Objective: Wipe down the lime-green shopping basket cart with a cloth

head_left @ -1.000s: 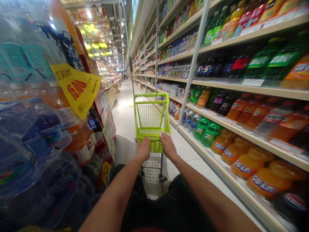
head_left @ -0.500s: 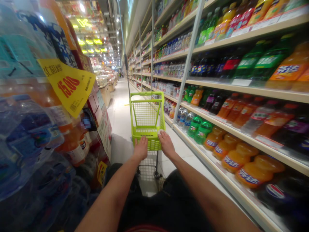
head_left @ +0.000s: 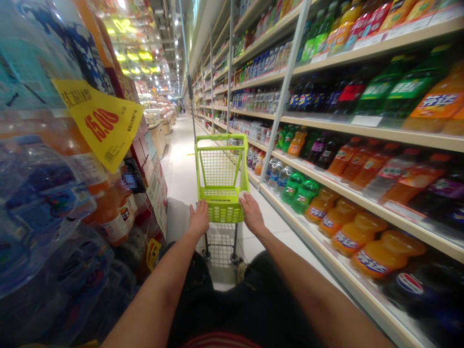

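Note:
A lime-green shopping cart (head_left: 222, 211) stands in front of me, its mesh basket facing me and its wheels on the floor. My left hand (head_left: 199, 218) is at the basket's near left edge, fingers stretched forward and slightly apart. At the near right corner, my right hand (head_left: 253, 215) has its fingers closed on the basket's edge. A small white patch (head_left: 242, 195) shows at its fingertips; I cannot make out what it is. Inside the basket only the green mesh is visible.
Shelves (head_left: 326, 121) of bottled drinks line the right side. Stacked water bottles (head_left: 39, 183) crowd the left, with a yellow price sign (head_left: 103, 125) jutting out. A pale tiled aisle (head_left: 179, 164) runs ahead. A thin pole (head_left: 190, 92) rises beyond the cart's left side.
My left hand has slid left from the basket's near edge to its left corner. The right hand has shifted slightly right, still at the cart. The cart stays nearly the same distance ahead.

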`<state>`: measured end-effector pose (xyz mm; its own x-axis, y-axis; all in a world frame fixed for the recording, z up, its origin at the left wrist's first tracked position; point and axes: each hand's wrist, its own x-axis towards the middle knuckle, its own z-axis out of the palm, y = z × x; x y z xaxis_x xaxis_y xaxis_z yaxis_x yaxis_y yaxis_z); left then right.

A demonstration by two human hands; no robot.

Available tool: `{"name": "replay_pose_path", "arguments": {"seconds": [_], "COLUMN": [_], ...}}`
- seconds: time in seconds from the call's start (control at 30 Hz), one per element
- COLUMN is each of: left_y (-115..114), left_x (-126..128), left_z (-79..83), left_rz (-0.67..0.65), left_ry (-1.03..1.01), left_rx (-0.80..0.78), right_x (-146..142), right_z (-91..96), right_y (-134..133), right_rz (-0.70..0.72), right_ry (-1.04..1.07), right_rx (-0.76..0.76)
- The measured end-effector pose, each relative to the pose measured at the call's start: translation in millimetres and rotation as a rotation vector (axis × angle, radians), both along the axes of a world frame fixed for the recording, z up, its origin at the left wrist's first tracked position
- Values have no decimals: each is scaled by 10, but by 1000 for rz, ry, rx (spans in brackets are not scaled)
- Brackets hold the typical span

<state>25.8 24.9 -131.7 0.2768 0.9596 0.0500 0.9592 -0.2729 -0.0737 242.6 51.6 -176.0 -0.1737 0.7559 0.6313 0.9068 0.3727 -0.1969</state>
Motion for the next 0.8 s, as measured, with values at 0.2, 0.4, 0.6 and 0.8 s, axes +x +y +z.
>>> {"name": "replay_pose_path", "arguments": {"seconds": [0.2, 0.4, 0.6, 0.8], "left_y": [-9, 6, 45, 118], "left_x": [32, -58, -64, -68], "left_z": [-22, 27, -1, 13], "left_rz": [14, 20, 32, 22], "left_ry": [-28, 9, 20, 20], "left_rx": [3, -31, -49, -68], "right_x": [-380, -743, -370, -332], "right_z": [-71, -112, -103, -79], "right_y": [41, 87, 81, 109], "right_rz": [1, 164, 83, 41], "right_ry": [-2, -25, -31, -51], "right_rx": [8, -1, 14, -54]}}
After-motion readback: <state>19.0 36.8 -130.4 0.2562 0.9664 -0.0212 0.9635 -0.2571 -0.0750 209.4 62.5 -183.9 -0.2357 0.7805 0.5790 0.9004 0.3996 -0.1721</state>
